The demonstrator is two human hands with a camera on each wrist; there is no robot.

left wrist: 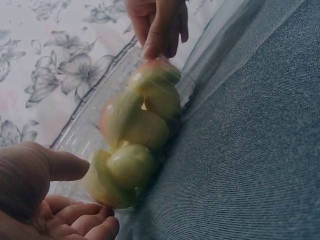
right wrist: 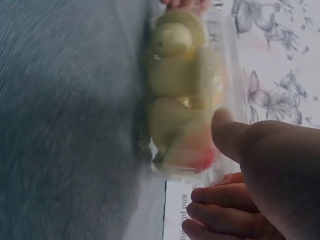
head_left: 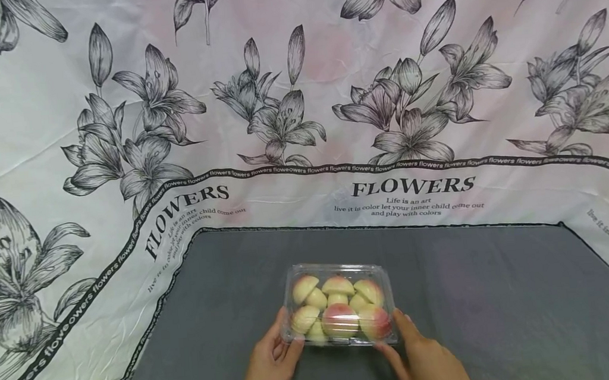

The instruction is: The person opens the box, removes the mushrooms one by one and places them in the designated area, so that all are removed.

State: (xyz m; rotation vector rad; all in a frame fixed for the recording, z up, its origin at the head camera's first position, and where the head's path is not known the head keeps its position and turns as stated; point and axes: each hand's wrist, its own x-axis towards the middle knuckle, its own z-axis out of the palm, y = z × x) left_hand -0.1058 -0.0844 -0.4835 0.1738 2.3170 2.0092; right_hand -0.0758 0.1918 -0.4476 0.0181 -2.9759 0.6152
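A clear plastic box (head_left: 364,266) with its lid down sits toward the front of the grey cloth. Inside are several yellow-green, mushroom-shaped pieces (head_left: 340,321), some with red-blushed caps. My left hand (head_left: 270,363) grips the box's left end, thumb on the near side and fingers around the side. At the right end my right hand (head_left: 431,362) holds it the same way. In the left wrist view the left thumb (left wrist: 70,166) presses the box's end, fingers curled below. The right wrist view is blurred, with the right thumb (right wrist: 227,132) against the plastic.
Dark grey ribbed cloth (head_left: 212,316) covers the table around the box. Behind it and at the left rises a white sheet (head_left: 295,208) printed with black flowers and the word FLOWERS, its dark border line marking the grey cloth's edge.
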